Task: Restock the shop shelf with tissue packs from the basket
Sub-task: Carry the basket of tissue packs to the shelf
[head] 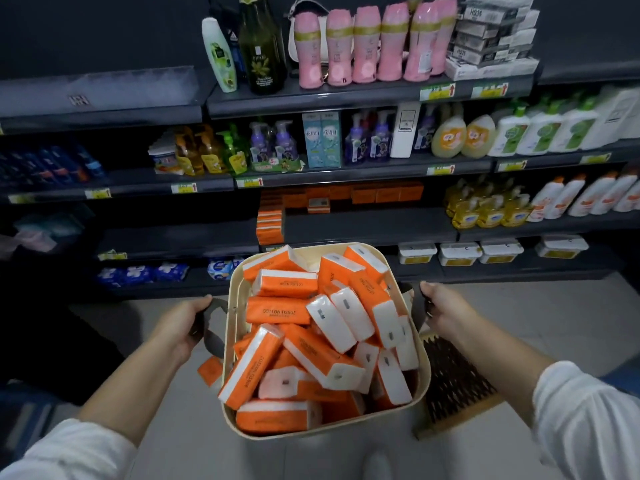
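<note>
Fingers (202,303) of the left hand (180,323) curl round the left handle (211,329) of the cream basket (311,432), and the right hand (446,306) grips the right handle (417,301). Orange and white tissue packs (277,310) fill the basket in a loose heap. More stacked packs (270,225) sit at the left end of the dark shelf (363,230), beyond the basket's far rim.

Both your arms reach forward and down, forearms bare and angled inward. Your left hand (181,327) grips the left handle (212,336), fingers curled under it. Your right hand (446,308) grips the right handle (415,306) likewise, knuckles up.
</note>
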`<state>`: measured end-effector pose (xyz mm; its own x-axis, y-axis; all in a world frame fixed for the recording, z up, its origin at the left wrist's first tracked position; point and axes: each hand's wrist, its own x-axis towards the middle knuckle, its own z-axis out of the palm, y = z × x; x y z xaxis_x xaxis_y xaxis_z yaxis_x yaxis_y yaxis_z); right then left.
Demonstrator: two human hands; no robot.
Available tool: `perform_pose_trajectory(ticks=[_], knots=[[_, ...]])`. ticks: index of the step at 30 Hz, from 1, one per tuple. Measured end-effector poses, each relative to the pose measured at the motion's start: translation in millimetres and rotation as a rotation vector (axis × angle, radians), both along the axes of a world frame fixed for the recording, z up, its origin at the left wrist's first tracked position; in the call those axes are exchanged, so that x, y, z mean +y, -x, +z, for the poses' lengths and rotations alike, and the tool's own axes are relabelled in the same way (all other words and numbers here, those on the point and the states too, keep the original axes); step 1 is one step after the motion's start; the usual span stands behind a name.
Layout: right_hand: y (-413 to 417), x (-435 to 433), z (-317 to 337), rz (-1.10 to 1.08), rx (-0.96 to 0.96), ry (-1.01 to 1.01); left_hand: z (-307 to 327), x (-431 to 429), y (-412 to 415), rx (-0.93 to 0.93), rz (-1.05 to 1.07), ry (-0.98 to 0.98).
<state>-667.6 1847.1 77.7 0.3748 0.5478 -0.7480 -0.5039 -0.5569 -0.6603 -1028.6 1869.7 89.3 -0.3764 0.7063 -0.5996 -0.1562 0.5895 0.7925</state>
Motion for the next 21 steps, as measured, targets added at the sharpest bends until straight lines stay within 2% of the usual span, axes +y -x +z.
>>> perform_pose_trajectory(ticks=[8,15,21], knots=[[-52,67,5,0.011,-0.033,-0.033,0,54,-57,-0.014,0.051,-0.002],[-76,100,9,-0.036,0.020,-0.067,-1,102,-81,0.009,-0.017,-0.038],[-78,132,-2,-0.028,-0.012,-0.034,-14,138,-84,0.012,-0.042,-0.008]])
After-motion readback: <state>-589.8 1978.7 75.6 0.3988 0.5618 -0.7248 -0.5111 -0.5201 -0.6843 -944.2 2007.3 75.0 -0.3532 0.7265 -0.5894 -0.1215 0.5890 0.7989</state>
